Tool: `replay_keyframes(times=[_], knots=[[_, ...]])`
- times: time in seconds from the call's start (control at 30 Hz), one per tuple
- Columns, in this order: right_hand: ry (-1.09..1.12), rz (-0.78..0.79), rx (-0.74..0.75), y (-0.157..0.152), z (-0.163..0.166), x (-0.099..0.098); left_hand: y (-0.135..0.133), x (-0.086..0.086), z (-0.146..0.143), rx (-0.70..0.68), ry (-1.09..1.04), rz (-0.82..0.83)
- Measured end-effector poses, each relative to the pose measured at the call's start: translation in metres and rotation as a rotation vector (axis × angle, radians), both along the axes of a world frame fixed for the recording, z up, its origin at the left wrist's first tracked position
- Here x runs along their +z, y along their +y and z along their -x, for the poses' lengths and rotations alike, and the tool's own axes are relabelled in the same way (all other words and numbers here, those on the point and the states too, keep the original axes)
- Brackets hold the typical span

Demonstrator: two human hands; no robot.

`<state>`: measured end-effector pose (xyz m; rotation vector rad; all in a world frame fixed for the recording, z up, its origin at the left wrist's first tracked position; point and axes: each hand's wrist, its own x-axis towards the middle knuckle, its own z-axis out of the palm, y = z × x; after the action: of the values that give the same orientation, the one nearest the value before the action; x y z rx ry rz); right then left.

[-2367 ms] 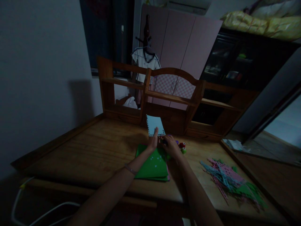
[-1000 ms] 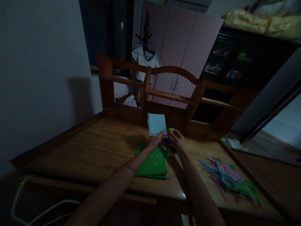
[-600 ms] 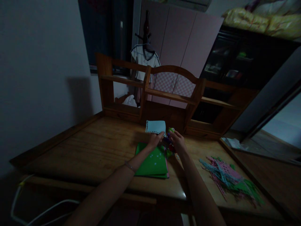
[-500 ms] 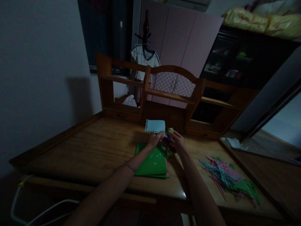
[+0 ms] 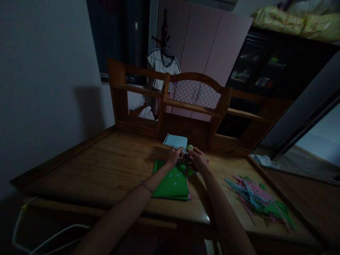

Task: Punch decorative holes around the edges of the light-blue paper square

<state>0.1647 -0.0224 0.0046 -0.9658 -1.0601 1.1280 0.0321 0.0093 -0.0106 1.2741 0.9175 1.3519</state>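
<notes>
A light blue sheet of paper (image 5: 176,140) has rows of punched holes along its edges. My left hand (image 5: 174,156) is closed on its near edge, thumb on top. My right hand (image 5: 199,159) is wrapped round a colourful hole punch (image 5: 189,147) with a green, round-eyed animal head and purple and red parts. The punch is at the paper's near right corner; whether its jaws are on the paper, I cannot tell. Below my hands lies a stack of green paper (image 5: 170,184), scattered with small pale blue bits and with a pink edge showing.
Cut strips of pink, blue and green paper (image 5: 257,198) lie heaped on the right of the wooden desk (image 5: 106,166). A wooden shelf unit (image 5: 191,104) rises along the back. At the lower left is a white tube frame (image 5: 17,226).
The paper has turned slightly between my hands. My right hand and the punch's green head have shifted a little left, and a red part with an eye now shows beyond the right hand.
</notes>
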Motion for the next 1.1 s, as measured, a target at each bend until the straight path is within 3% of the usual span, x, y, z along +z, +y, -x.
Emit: replay_keyframes(times=[0.33, 0.7, 1.1], knots=[[-0.011, 0.011, 0.016, -0.005, 0.003, 0.004, 0.000, 0.002, 0.000, 0.023, -0.032, 0.022], [-0.002, -0.023, -0.038, 0.002, -0.001, -0.003, -0.014, 0.017, 0.006, -0.032, -0.030, 0.051], [0.047, -0.010, -0.028, 0.006, -0.003, -0.006, -0.008, 0.013, 0.003, -0.036, -0.045, 0.059]])
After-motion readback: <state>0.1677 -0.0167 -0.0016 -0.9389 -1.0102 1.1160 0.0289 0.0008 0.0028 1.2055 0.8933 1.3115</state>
